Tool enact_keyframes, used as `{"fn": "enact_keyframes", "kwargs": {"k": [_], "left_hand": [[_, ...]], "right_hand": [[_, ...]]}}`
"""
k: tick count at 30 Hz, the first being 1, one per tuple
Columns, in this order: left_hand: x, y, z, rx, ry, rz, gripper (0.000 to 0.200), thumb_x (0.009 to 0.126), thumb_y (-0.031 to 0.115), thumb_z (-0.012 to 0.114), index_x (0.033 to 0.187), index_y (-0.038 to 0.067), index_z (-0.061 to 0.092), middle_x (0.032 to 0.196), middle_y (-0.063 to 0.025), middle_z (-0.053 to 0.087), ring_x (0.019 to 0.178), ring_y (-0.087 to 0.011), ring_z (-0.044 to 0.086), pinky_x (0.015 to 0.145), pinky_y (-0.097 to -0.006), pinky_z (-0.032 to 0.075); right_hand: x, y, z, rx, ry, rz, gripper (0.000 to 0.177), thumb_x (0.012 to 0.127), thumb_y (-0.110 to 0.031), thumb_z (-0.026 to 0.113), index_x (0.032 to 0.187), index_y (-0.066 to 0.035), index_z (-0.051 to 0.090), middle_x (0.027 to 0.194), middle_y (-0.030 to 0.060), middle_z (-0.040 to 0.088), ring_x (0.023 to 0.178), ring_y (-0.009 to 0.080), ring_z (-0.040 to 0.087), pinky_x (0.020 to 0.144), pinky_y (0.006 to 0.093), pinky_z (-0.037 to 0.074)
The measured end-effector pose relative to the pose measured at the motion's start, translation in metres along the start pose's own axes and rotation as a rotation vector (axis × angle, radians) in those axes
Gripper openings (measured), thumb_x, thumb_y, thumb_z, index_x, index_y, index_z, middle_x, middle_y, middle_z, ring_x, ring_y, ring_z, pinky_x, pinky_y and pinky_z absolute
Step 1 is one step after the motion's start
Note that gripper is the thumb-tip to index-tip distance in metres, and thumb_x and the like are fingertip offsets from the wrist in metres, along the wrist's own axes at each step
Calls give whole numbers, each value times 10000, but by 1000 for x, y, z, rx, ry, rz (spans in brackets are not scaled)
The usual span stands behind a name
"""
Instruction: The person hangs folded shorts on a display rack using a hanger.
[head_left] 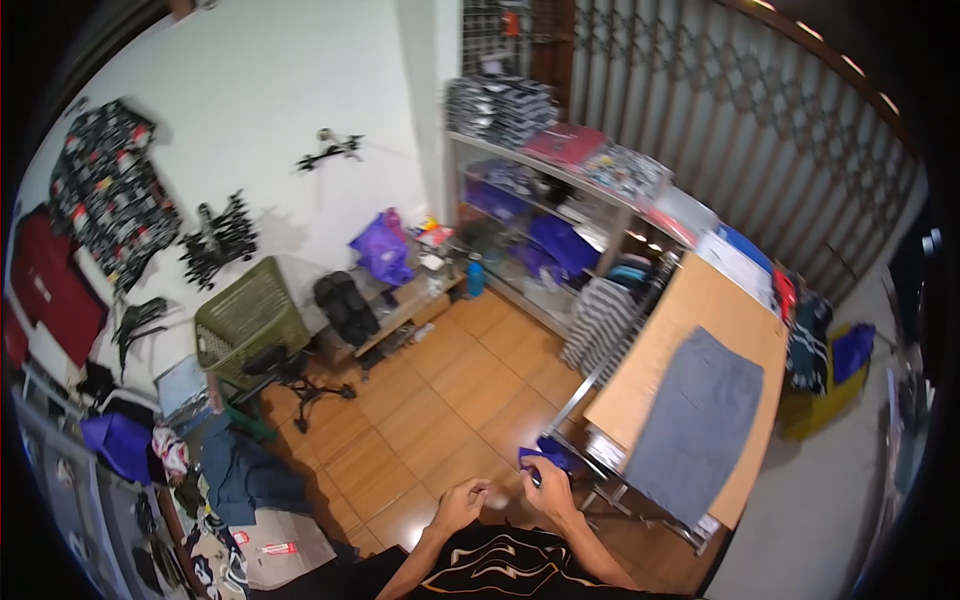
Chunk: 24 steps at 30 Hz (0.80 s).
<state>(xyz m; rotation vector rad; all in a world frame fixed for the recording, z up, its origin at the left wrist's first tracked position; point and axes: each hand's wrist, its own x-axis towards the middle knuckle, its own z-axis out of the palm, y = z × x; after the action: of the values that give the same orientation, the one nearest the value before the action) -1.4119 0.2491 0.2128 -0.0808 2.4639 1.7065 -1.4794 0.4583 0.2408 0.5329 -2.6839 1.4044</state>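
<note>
My left hand (462, 503) is held in front of my body with its fingers curled and thumb drawn in. Whatever it pinches, if anything, is too small and blurred to make out. To its right, my right hand (549, 488) is closed around a small dark object (537, 479), mostly hidden by the fingers. The two hands are apart, with a narrow gap between the fingertips. Just beyond the right hand hangs purple cloth (562, 455) beside the table frame. Nearby, grey folded trousers or shorts (700, 425) lie flat on a wooden-topped table (640, 370).
A glass display case (545, 180) with stacked packed garments stands at the back. Left of it are a green crate (240, 320), a wheeled stool (300, 390) and a low bench (415, 320). Dark cloth (245, 475) lies at front left. A folding metal gate (730, 110) closes the far right.
</note>
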Motion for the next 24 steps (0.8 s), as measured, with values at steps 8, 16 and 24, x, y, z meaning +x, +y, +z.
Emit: {"fn": "enact_keyframes", "kwargs": {"k": [8, 16, 24], "left_hand": [[6, -54, -153, 37, 367, -1, 281, 916, 123, 632, 1159, -18, 622, 1026, -193, 705, 988, -282, 689, 887, -373, 531], [12, -86, -227, 17, 412, -75, 292, 919, 135, 640, 1173, -6, 620, 1026, -186, 704, 965, -272, 693, 867, -358, 537], [49, -110, -301, -4, 473, -107, 303, 927, 150, 635, 1188, -1, 613, 1004, -175, 704, 930, -251, 693, 836, -355, 534]], "right_hand": [[79, 53, 153, 101, -408, 41, 280, 863, -86, 673, 1121, 22, 645, 1000, 172, 724, 882, 258, 719, 794, 336, 566], [138, 31, 234, 131, -437, 175, 257, 848, -105, 693, 1072, 21, 679, 964, 150, 730, 894, 220, 715, 793, 324, 565], [253, 15, 317, 144, -553, 67, 256, 857, -111, 679, 1075, 21, 662, 971, 187, 716, 907, 254, 713, 810, 329, 563]]}}
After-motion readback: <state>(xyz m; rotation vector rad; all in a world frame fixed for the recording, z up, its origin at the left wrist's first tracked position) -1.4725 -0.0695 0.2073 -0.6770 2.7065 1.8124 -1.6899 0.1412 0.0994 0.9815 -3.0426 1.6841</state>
